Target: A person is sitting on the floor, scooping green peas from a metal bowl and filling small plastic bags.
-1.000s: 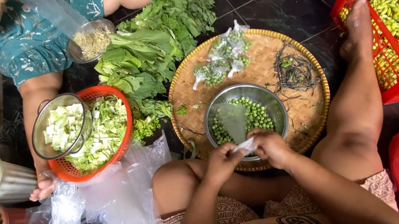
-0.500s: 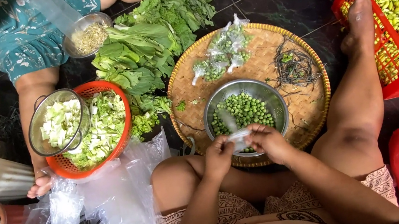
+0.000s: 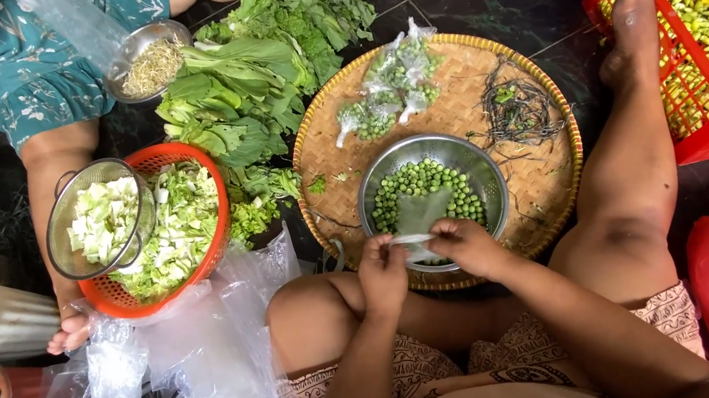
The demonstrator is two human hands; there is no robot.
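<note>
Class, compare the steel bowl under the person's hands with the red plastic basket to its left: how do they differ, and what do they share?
The steel bowl is shiny solid metal; the red plastic basket is slotted. The steel bowl holds small round green peas; the red plastic basket holds chopped pale-green leaves. The steel bowl sits on a woven tray; the red plastic basket carries a wire strainer. Both are round and hold greens.

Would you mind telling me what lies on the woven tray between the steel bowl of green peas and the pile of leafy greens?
In the head view, small tied clear bags of greens lie on the woven tray, between the steel bowl and the leafy greens.
</note>
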